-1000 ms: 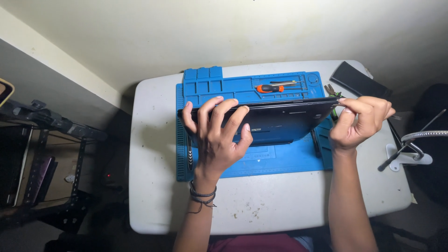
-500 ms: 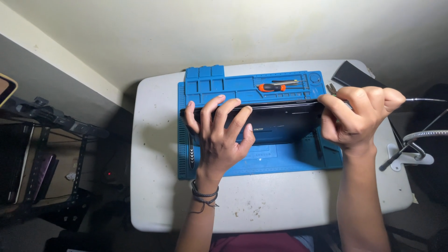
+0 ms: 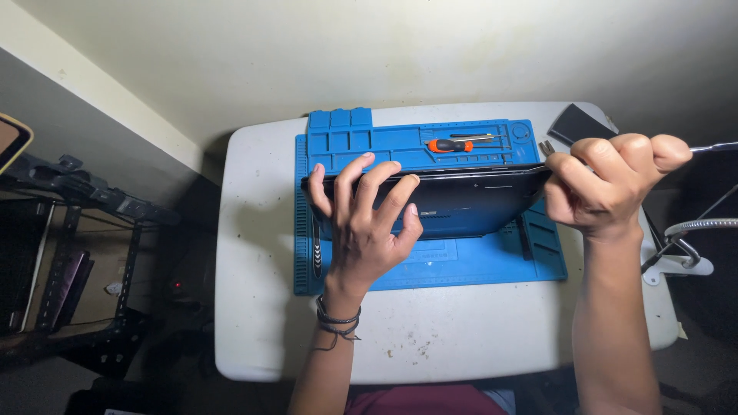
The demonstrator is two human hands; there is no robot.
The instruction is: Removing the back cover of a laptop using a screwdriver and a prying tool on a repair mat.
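A dark laptop [image 3: 469,201] lies on a blue work mat [image 3: 477,265] on a small white table [image 3: 261,307]. My left hand [image 3: 367,224] rests flat on the laptop's left part, fingers spread and pressing down. My right hand [image 3: 607,184] is at the laptop's right edge, fingers curled around a thin metal tool whose shaft sticks out to the right. The laptop's far edge looks slightly lifted off the mat.
An orange-handled screwdriver [image 3: 453,144] lies in the mat's tray section at the back. A dark flat phone-like slab [image 3: 578,123] sits at the table's back right corner. A flexible-arm clamp [image 3: 684,250] is on the right edge. A dark shelf rack [image 3: 69,253] stands to the left.
My right hand has moved up and to the right along the laptop's edge, and the tool's shaft now points out to the right. My left hand has stayed pressed on the laptop.
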